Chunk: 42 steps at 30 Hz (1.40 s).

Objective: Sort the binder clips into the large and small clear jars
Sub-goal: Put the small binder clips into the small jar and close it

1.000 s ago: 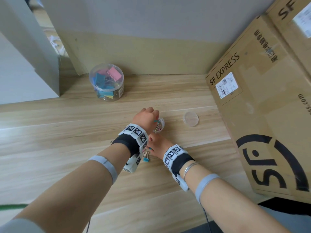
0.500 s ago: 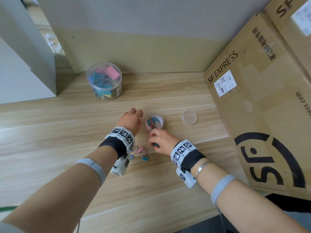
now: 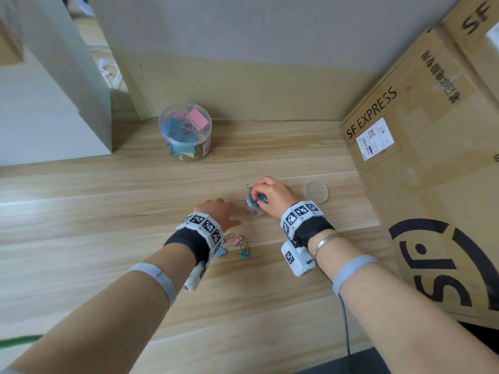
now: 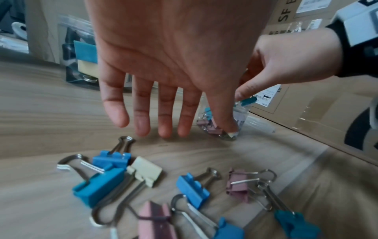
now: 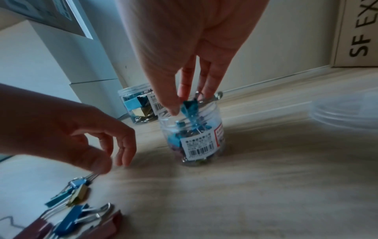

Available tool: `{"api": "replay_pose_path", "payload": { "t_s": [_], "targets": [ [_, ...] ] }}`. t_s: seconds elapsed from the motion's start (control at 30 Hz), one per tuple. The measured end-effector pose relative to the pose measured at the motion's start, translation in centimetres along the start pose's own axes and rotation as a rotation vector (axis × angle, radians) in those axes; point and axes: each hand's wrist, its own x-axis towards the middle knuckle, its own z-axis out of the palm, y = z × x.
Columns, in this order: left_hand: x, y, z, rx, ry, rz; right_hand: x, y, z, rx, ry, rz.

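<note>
The small clear jar (image 3: 254,210) stands mid-table, holding several small clips. My right hand (image 3: 258,197) pinches a teal binder clip (image 5: 189,106) at the jar's (image 5: 196,134) open mouth, thumb and fingers curled round it. Just left of the jar my left hand (image 3: 218,211) hovers with relaxed, spread fingers (image 4: 143,122) and holds nothing. Several small loose clips (image 4: 143,186) in blue, pink and cream lie under its wrist (image 3: 237,245). The large clear jar (image 3: 186,132), filled with big clips, stands at the back left.
A round clear lid (image 3: 316,191) lies right of the small jar. A large SF Express cardboard box (image 3: 418,157) walls off the right side. A white box (image 3: 40,103) stands at the back left. The wooden table (image 3: 108,211) stretches left of my hands.
My right hand picked a teal clip off the table and carried it up to the small jar's mouth. My left hand drew back from the jar toward the loose clips.
</note>
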Motion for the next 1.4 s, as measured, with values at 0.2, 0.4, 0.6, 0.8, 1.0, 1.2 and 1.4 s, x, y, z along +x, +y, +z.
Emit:
{"api": "replay_pose_path", "payload": {
  "t_s": [0.2, 0.4, 0.6, 0.8, 1.0, 1.2, 1.4],
  "targets": [
    [-0.8, -0.1, 0.9, 0.11, -0.097, 0.04, -1.1, -0.4, 0.6, -0.006, 0.057, -0.131],
    [-1.8, 0.0, 1.0, 0.189, -0.187, 0.057, -2.7, -2.7, 3.5, -0.213, -0.378, -0.135],
    [-2.1, 0.1, 2.2, 0.176, -0.139, 0.071, -3.7, -2.8, 6.3, -0.281, -0.393, -0.12],
    [-1.9, 1.3, 2.5, 0.194, -0.12, 0.103, -4.3, -2.2, 6.4, -0.207, -0.284, -0.141],
    [-1.7, 1.8, 2.7, 0.224, -0.092, 0.166, -4.6, -1.1, 5.7, -0.195, -0.25, -0.072],
    [-1.6, 1.8, 2.2, 0.178, -0.107, 0.2, -5.3, -0.4, 4.2, -0.062, -0.137, -0.067],
    [-1.8, 1.7, 2.6, 0.056, -0.03, 0.172, -3.9, -0.2, 1.4, 0.101, 0.245, -0.077]
  ]
}}
